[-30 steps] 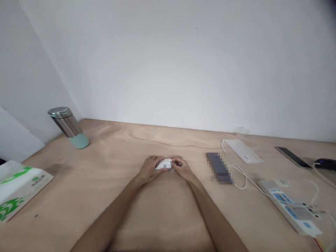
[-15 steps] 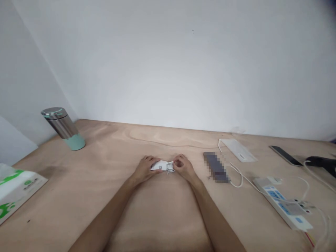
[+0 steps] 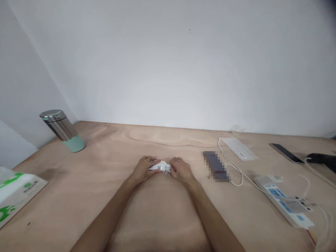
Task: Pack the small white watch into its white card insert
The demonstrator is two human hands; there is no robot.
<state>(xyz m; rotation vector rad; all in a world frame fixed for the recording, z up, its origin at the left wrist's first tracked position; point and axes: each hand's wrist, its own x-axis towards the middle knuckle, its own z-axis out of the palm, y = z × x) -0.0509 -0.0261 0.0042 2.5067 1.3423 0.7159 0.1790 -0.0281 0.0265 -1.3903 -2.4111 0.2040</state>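
Note:
A small white box (image 3: 158,166) lies low over the table in front of me, with a small dark mark on its face. From its right end sticks a white and greyish bundle (image 3: 167,168), either coiled cable or crinkled wrapping; I cannot tell which. My left hand (image 3: 144,168) grips the box's left end, thumb along the near edge and fingers over the far one. Curled fingers of my right hand (image 3: 180,169) close on the bundle at the right end and hide part of it.
To the left stand a steel and mint-green tumbler (image 3: 64,131) and a green-and-white packet (image 3: 23,192). On the right lie a blurred-out dark device (image 3: 217,167), a white power bank (image 3: 238,148), a black phone (image 3: 286,153) and a power strip (image 3: 285,201) with loose cables. A wall (image 3: 168,70) rises behind the table.
My right hand has shifted slightly left, closer to the box, and its fingers now cover more of the bundle. My left hand keeps its hold. The view has moved a little.

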